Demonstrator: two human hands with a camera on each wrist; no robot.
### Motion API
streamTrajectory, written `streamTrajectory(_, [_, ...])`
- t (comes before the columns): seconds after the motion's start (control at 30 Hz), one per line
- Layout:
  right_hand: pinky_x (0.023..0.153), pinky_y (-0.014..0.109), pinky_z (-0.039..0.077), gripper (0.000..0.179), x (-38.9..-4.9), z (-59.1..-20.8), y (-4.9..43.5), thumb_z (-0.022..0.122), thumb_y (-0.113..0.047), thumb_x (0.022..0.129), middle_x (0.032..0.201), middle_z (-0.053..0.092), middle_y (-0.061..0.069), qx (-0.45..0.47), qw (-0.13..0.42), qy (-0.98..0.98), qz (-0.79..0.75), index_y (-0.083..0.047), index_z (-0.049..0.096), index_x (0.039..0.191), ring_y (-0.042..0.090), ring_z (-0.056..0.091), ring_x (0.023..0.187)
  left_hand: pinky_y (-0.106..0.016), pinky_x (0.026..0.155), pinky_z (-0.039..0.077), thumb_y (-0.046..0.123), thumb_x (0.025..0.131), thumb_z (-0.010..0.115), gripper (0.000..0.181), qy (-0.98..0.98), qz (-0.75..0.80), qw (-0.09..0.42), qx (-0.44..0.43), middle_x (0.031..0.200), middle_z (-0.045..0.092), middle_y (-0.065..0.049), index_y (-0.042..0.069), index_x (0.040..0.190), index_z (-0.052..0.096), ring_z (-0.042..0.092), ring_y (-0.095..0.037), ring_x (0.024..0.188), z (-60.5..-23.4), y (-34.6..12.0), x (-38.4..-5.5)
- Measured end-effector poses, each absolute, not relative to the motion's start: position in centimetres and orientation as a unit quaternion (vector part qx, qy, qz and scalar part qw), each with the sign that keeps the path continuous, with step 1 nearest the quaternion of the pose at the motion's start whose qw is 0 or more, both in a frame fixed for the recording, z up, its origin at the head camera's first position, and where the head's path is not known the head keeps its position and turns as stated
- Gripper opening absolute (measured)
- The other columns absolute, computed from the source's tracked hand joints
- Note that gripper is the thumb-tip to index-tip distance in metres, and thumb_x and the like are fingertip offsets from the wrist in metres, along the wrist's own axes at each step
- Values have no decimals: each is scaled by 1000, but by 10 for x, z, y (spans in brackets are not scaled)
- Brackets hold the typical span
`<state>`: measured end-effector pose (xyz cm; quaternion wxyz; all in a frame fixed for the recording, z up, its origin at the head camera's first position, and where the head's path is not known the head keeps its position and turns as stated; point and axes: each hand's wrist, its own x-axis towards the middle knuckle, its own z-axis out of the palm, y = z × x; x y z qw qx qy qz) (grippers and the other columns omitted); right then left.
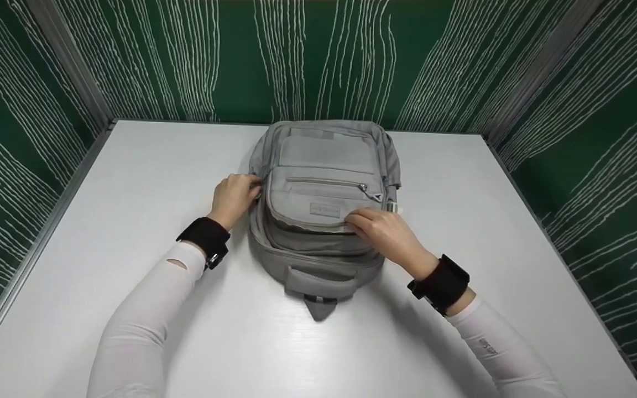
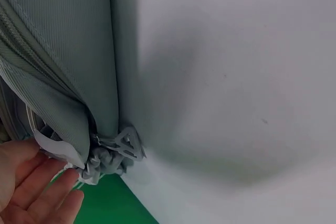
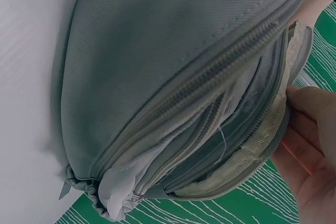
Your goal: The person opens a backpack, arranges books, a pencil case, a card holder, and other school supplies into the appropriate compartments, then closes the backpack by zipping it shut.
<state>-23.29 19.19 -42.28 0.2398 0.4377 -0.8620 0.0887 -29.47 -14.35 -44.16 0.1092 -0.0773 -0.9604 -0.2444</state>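
Note:
A grey backpack lies on its back, top handle toward me. Its front pocket is unzipped, and the pale-edged opening gapes in the right wrist view. My right hand pinches the pocket's free edge, thumb on one side and fingers on the other. At the bag's left side, my left hand holds the pocket's side edge with curled fingers. A white flap lies at those fingertips, close to a grey triangular zipper pull. Another zipper pull hangs from the small front zip.
The backpack rests on a white table. Green panels with white wavy lines stand behind the table and at both sides, joined by grey metal posts. Black bands circle both wrists.

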Motion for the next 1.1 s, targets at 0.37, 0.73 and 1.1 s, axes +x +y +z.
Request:
streamTrajectory(0.37, [84,38,64,15,-232,-423,192,73,-8,92,103,78,9,434,234,-867,76,-5,76,107,27,76,98,-52,84,61,17,97,69,19,-958,-236,129,-94,109,79,-16,6,110,79,76,-39,98,-439,-142,-302])
streamTrajectory(0.73, [79,38,64,12,-232,-423,192,71,-7,94,100,78,7,435,239,-864,81,-5,76,104,25,76,93,-47,78,63,16,98,68,18,-957,-234,135,-108,101,80,-15,4,104,80,78,-33,87,-424,-143,-291])
streamTrajectory(1.1, [81,38,64,14,-234,-424,192,72,-7,92,101,78,8,436,238,-864,81,-5,76,105,26,76,95,-50,69,62,12,95,70,12,-959,-175,162,-152,91,80,-15,6,94,81,76,-37,81,-416,-140,-265])
